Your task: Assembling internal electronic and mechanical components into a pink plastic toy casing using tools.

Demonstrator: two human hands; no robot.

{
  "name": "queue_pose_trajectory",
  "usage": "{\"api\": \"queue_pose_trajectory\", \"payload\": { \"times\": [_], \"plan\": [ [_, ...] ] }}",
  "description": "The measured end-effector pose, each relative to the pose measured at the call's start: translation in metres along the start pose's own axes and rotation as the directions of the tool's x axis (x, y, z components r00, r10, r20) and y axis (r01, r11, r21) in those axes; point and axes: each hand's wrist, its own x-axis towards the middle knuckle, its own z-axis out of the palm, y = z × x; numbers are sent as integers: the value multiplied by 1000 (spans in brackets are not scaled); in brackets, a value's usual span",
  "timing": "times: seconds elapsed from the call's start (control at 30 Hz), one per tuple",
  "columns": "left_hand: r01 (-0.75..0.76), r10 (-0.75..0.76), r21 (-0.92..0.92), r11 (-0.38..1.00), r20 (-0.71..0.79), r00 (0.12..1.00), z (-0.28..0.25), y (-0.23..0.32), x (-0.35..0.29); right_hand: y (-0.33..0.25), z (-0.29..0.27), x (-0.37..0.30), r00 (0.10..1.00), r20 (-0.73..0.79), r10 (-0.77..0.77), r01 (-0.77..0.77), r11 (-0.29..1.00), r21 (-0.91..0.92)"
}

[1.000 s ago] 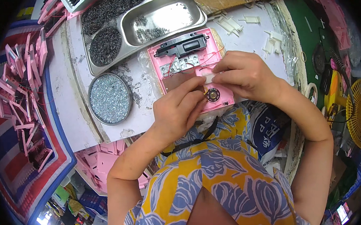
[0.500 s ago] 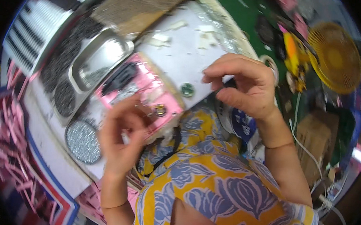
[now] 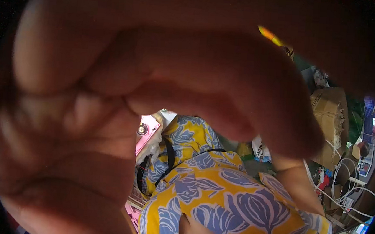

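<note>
My left hand (image 3: 104,124) is right up against the camera and fills most of the head view, dark and blurred. Its palm faces the camera, with the fingers loosely bent toward the right and nothing seen in the palm. Of my right arm (image 3: 298,179) only part of the forearm shows at the right; my right hand is hidden behind the left fingers. Past the edge of the palm, a corner of a pink panel (image 3: 150,134) shows, with a small round metal piece (image 3: 142,129) on it. The rest of the worktop is covered from sight.
A torn cardboard box (image 3: 328,122) stands at the right, with white cables (image 3: 344,176) tangled beside it. A yellow-orange object (image 3: 269,35) peeks out between the fingers at the upper right. Below the panel lies clear plastic wrapping (image 3: 151,151).
My left hand has risen from beside the pink panel to just before the camera, covering the tray, the dish and most of the table. My right hand has gone out of sight.
</note>
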Motion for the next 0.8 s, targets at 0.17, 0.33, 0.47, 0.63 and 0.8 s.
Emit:
{"api": "queue_pose_trajectory", "payload": {
  "times": [0.17, 0.33, 0.47, 0.63, 0.8],
  "plan": [
    [40, -40, 2, 999, -58, 997, -2, 15, -9, 71, -89, -39, 978, -157, 139, -209, 681, -701],
    [20, -39, -139, 990, -136, 990, 1, 26, -18, 125, -128, -107, 909, -233, 345, -404, 600, -691],
    [28, -79, -179, 984, -285, 955, -16, 45, -47, 126, -123, -93, 940, -208, 272, -334, 597, -730],
    [30, -86, -143, 989, -406, 910, -33, 51, -75, 115, -118, -69, 891, -302, 341, -453, 609, -651],
    [-249, 95, -313, 916, -435, 895, -82, 19, -111, 48, -89, -24, 910, -152, 386, -415, 843, -343]
  ]
}}
